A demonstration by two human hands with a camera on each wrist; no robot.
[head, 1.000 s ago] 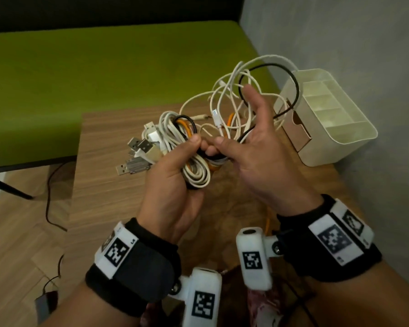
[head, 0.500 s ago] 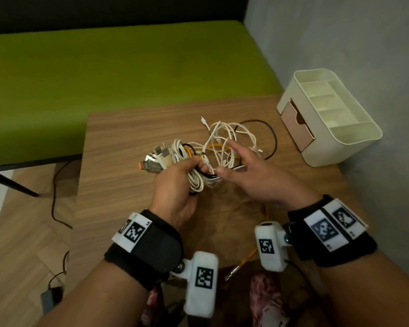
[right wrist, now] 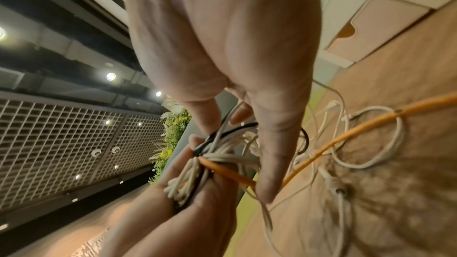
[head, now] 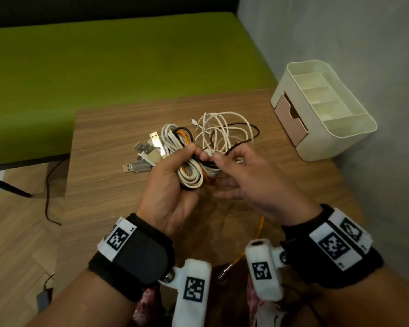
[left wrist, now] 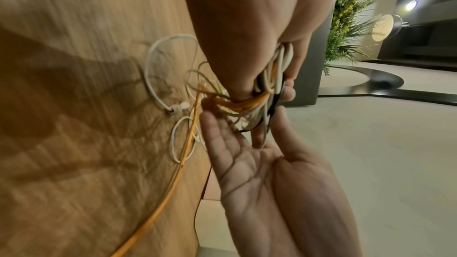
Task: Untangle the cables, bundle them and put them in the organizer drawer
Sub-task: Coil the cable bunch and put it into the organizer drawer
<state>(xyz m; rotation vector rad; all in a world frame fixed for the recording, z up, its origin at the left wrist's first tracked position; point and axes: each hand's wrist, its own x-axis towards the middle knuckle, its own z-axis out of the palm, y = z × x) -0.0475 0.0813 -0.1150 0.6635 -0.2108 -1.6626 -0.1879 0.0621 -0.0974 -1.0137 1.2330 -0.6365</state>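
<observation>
My left hand [head: 175, 175] grips a coiled bundle of white, black and orange cables [head: 189, 171], its USB plugs [head: 147, 154] sticking out to the left. My right hand [head: 232, 171] pinches a black and a white strand [right wrist: 220, 132] between thumb and forefinger just beside the left thumb; its other fingers are straight. Loose white and black loops [head: 224, 133] trail from the bundle onto the wooden table [head: 109, 175]. One orange cable [head: 250, 246] runs back toward me. The cream organizer [head: 335, 123] with its beige drawer [head: 291, 119] stands at the table's right.
A green bench [head: 118, 62] lies beyond the table, and a grey wall [head: 364, 43] rises close behind the organizer. Dark cords [head: 47, 199] and a small adapter [head: 43, 300] lie on the wood floor to the left.
Both hands have come down from in front of the organizer to just above the table. The loose loops now rest on the tabletop. The right forefinger, straight before, now pinches strands.
</observation>
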